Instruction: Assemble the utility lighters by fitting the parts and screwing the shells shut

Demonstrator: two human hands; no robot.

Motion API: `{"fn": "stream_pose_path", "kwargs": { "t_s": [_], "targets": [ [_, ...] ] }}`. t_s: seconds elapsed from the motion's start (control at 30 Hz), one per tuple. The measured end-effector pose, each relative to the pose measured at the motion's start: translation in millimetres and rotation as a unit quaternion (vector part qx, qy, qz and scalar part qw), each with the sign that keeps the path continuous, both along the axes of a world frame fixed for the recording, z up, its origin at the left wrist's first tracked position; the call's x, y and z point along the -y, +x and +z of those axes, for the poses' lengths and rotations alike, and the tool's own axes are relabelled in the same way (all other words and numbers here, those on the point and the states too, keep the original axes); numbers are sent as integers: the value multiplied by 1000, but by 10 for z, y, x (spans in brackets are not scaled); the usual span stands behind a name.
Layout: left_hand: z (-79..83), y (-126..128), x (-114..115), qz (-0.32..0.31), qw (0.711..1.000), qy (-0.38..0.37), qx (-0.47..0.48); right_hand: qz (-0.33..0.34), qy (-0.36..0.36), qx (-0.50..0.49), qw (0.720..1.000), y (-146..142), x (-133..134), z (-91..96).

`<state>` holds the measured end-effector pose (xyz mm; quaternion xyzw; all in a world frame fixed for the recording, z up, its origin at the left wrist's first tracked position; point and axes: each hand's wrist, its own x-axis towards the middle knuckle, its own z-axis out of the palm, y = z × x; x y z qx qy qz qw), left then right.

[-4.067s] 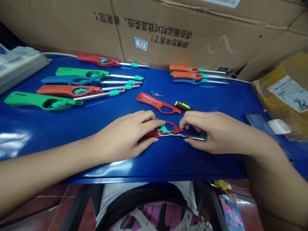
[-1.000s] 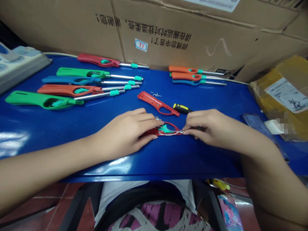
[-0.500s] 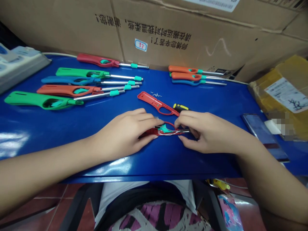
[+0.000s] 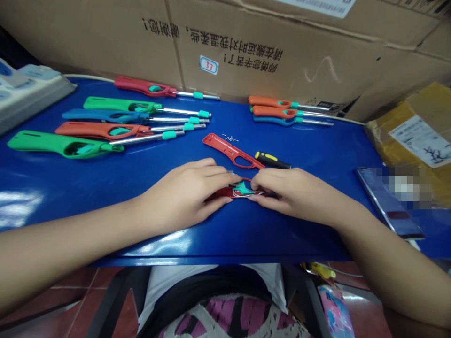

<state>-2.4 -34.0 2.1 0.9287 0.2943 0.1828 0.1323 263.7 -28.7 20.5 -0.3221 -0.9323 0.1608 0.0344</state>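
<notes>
Between my hands lies an opened red lighter (image 4: 225,192), its teal trigger (image 4: 242,188) and thin white wires exposed. My left hand (image 4: 192,190) is closed around its handle end, thumb on the near side and fingers on the far side. My right hand (image 4: 285,190) pinches the lighter just right of the trigger and hides the nozzle end. Just beyond, a loose red half-shell (image 4: 227,149) lies with its inside up. A black and yellow screwdriver handle (image 4: 273,160) rests against the shell's right end.
Several lighters, including a green one (image 4: 63,144), lie at the left; more, including an orange one (image 4: 273,111), lie at the back right. A phone (image 4: 387,202) and a taped parcel (image 4: 416,136) are at the right. A cardboard box (image 4: 116,42) stands behind; a power strip (image 4: 35,91) sits left.
My right hand has moved left along the lighter, closer to the trigger, covering the metal rod that showed before. More of the screwdriver shows. My left hand keeps its hold.
</notes>
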Motion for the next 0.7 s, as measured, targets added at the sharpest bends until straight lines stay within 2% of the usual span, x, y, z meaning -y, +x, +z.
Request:
{"fn": "stream_pose_path", "kwargs": {
  "t_s": [0.37, 0.7],
  "targets": [
    [8, -5, 11, 12, 1000, -6, -14, 30, 38, 18, 999, -8, 15, 2],
    [-10, -12, 2, 4, 1000, 10, -4, 77, 97, -34, 992, 34, -9, -43]
  ]
}}
